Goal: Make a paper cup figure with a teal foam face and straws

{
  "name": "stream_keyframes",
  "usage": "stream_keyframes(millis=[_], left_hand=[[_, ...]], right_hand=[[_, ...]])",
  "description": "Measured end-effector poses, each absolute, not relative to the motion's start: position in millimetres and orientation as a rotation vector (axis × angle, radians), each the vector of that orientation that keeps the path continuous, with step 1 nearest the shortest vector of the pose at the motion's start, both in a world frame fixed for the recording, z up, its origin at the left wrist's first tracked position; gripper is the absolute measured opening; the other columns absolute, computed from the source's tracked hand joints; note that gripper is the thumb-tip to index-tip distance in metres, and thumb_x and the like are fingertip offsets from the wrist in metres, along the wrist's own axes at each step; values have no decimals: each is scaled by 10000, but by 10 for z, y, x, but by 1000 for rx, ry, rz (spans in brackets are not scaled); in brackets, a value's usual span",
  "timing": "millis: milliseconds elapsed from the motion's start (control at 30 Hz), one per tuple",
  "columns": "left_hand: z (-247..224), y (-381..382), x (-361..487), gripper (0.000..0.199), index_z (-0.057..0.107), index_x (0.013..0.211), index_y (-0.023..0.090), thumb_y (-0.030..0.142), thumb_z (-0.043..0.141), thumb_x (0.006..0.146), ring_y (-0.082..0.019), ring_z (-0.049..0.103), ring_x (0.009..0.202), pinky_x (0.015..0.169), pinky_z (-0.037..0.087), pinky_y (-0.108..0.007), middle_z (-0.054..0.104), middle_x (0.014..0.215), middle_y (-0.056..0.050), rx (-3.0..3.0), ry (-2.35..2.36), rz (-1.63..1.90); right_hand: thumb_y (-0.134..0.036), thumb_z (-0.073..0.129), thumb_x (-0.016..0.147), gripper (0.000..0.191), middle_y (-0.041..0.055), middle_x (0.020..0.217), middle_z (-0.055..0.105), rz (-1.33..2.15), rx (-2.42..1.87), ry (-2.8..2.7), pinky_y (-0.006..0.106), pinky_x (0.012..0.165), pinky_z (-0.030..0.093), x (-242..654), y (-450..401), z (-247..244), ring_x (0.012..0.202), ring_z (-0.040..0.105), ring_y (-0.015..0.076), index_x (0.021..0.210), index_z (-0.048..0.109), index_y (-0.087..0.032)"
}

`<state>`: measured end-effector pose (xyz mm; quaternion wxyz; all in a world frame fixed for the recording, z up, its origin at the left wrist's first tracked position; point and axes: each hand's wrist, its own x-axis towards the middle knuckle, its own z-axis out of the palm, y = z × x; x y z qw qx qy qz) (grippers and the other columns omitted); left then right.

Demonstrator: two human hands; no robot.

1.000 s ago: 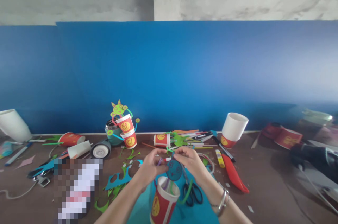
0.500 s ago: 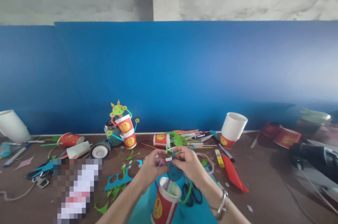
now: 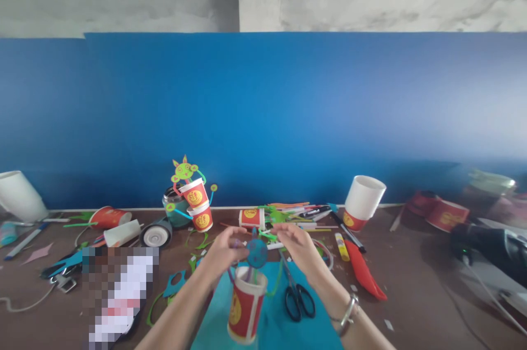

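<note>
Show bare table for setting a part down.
Best: the brown table between the red item and the black device, bar a small white scrap. Smaller: the blue sheet between the standing cup and scissors. Crowded: the far middle, with pens and straws, and the left, with tipped cups.

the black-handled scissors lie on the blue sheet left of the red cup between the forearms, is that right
Wrong side: the head view shows the black-handled scissors on the blue sheet to the right of that red cup.
</note>
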<state>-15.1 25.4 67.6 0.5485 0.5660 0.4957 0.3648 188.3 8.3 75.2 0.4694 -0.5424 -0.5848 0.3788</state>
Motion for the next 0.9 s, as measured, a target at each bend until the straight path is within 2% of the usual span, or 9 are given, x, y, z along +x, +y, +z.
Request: stream_keyframes(millis=[133,233,400,633,733,900], left_hand=[[660,373,-368,427,521,1044,139,144,597,624,-127,528,565,552,375,-226,487,598,76,1507,1413,775],[616,419,-462,460,524,1051,129,118,613,600,-135,525,556,543,369,-225,482,564,90,1574,1443,696],[536,458,-526,547,475,1170,108,99,586,634,-152,557,601,557,388,-228,534,621,66,1682,1531,584],[485,493,-523,539,468,1198,115,80,567,669,-179,611,717,621,403,-232,617,715,12,1812,1678,510],[491,478,-510,529,482,1184,139,85,584,667,-182,623,766,667,417,-231,637,774,-4,1845,1733,513],[554,439,-457,448,504,1166,166,174,591,726,-237,576,997,831,419,-297,613,1062,-88,1929,1759,655]], right_hand=[[-186,521,730,183,62,796,727,729,-1585,-1853,277,684,449,1859,18,703,763,653,211,793,692,-175],[-110,550,650,205,58,807,731,698,-1724,-2171,270,703,428,1764,-86,656,804,653,222,743,714,-189],[-138,589,608,277,55,884,716,670,-1762,-2264,280,773,397,1631,-159,513,891,613,226,849,706,-210],[-145,566,598,293,53,920,688,703,-1650,-2352,274,815,372,1632,-224,499,934,580,216,859,686,-202],[-200,593,612,231,67,923,685,695,-1657,-2377,297,844,359,1555,-309,524,964,565,239,825,685,-195],[-106,534,621,215,87,876,696,603,-1673,-2417,300,825,362,1411,-411,486,923,591,242,772,670,-178]])
